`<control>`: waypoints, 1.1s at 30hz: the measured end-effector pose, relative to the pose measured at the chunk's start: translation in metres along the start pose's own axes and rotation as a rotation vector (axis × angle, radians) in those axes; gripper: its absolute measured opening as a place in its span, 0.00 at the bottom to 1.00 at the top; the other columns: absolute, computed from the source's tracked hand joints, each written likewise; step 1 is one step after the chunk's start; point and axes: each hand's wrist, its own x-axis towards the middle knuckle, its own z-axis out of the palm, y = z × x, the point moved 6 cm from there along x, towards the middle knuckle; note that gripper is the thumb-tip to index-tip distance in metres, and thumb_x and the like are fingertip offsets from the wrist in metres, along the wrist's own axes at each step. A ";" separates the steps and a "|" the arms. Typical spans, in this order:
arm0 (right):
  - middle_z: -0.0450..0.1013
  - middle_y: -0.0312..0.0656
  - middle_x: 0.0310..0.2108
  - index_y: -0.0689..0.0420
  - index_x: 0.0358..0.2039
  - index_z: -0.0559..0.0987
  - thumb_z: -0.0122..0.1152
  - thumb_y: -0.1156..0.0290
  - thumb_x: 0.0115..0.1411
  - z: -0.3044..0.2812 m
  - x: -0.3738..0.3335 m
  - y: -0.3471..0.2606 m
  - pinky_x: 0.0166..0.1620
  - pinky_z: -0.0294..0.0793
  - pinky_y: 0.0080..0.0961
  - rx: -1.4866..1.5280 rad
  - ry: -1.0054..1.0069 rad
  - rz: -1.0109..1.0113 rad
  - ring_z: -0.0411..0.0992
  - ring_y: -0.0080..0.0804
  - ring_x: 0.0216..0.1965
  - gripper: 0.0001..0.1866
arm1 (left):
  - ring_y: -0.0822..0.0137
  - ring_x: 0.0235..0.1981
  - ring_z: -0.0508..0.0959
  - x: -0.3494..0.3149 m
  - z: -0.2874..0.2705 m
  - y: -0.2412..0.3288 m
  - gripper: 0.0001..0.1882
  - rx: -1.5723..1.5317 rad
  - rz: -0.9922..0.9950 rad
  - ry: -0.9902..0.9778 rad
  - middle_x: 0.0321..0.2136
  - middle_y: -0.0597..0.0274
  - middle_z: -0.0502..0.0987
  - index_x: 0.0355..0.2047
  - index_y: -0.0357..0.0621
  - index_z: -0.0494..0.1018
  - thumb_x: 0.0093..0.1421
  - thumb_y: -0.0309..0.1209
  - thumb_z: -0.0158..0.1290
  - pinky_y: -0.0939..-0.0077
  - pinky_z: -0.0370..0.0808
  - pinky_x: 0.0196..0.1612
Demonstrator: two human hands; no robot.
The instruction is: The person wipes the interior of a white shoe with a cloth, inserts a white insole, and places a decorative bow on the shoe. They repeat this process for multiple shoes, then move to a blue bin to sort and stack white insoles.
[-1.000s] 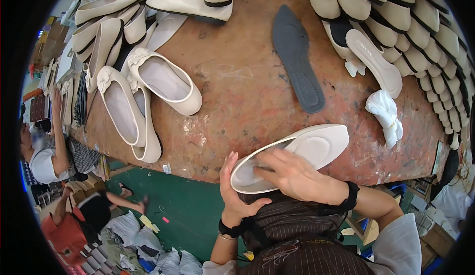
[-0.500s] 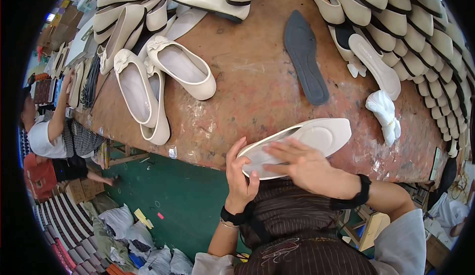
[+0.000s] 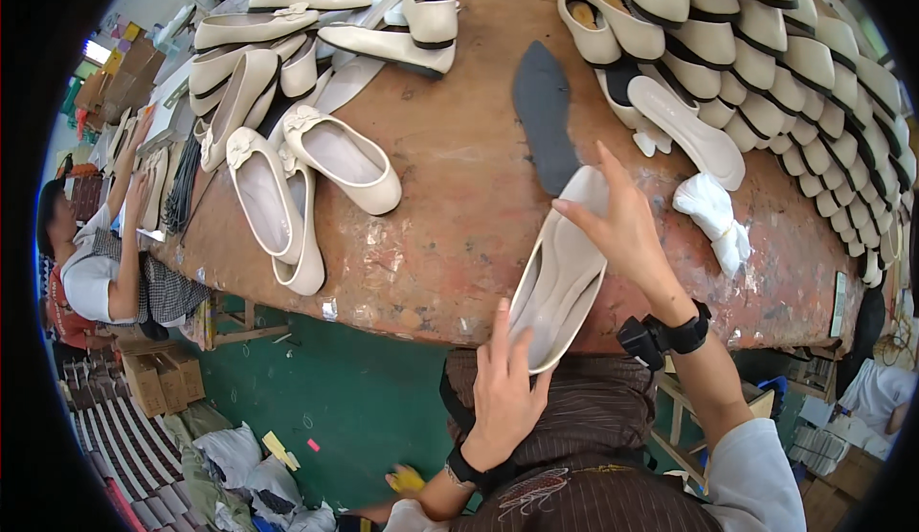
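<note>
A cream flat shoe (image 3: 518, 314) is held between my hands at the table's front edge, its long axis pointing away from me. A pale insole (image 3: 571, 249) lies inside it. My left hand (image 3: 504, 393) grips the near end, fingers along the left rim. At the far end, my right hand (image 3: 627, 230) has its thumb over the insole and its index finger stretched up along the right side; the other fingers are partly hidden. Just beyond lies a dark grey insole (image 3: 546, 111), touching or overlapped by the shoe's far end in view.
Cream shoes with bows (image 3: 263, 197) stand at the left, before a heap of others (image 3: 239, 101). Stacked shoes (image 3: 766, 63) fill the right side. A loose pale insole (image 3: 689, 135) and a white wrapped bundle (image 3: 713, 221) lie nearer. Another person (image 3: 91, 273) works at far left.
The shoe has swung from lying crosswise to pointing away from me. My right hand has left the shoe's inside and moved to its far end. The left hand still holds the near end.
</note>
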 end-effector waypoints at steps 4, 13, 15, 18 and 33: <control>0.75 0.51 0.43 0.61 0.39 0.78 0.67 0.74 0.51 -0.017 -0.001 -0.007 0.48 0.73 0.34 0.314 -0.280 0.136 0.74 0.49 0.45 0.14 | 0.54 0.34 0.72 0.003 0.010 0.022 0.22 0.127 0.072 -0.126 0.63 0.54 0.63 0.45 0.40 0.76 0.50 0.34 0.64 0.66 0.77 0.34; 0.75 0.51 0.45 0.60 0.39 0.76 0.62 0.83 0.50 -0.037 -0.036 -0.015 0.47 0.74 0.38 0.390 -0.360 0.041 0.75 0.49 0.46 0.14 | 0.61 0.33 0.72 0.012 0.025 0.036 0.25 0.310 0.147 -0.244 0.53 0.64 0.74 0.47 0.44 0.77 0.47 0.39 0.64 0.75 0.76 0.27; 0.74 0.51 0.47 0.59 0.42 0.76 0.61 0.83 0.51 -0.037 -0.035 -0.018 0.51 0.73 0.39 0.352 -0.362 -0.008 0.75 0.49 0.48 0.16 | 0.61 0.33 0.72 0.013 0.023 0.036 0.26 0.313 0.148 -0.253 0.53 0.63 0.75 0.47 0.44 0.77 0.47 0.39 0.64 0.75 0.76 0.27; 0.72 0.51 0.52 0.57 0.47 0.75 0.61 0.84 0.51 -0.040 -0.028 -0.020 0.55 0.71 0.39 0.278 -0.282 -0.134 0.72 0.51 0.52 0.21 | 0.61 0.33 0.72 0.014 0.021 0.037 0.26 0.308 0.144 -0.267 0.53 0.62 0.74 0.46 0.44 0.77 0.47 0.39 0.64 0.75 0.76 0.28; 0.68 0.51 0.55 0.53 0.60 0.67 0.64 0.71 0.54 -0.092 -0.035 0.117 0.58 0.63 0.42 -0.623 0.068 0.099 0.65 0.52 0.56 0.32 | 0.60 0.33 0.71 0.012 0.020 0.032 0.27 0.289 0.165 -0.247 0.54 0.61 0.73 0.48 0.43 0.77 0.49 0.44 0.63 0.75 0.76 0.28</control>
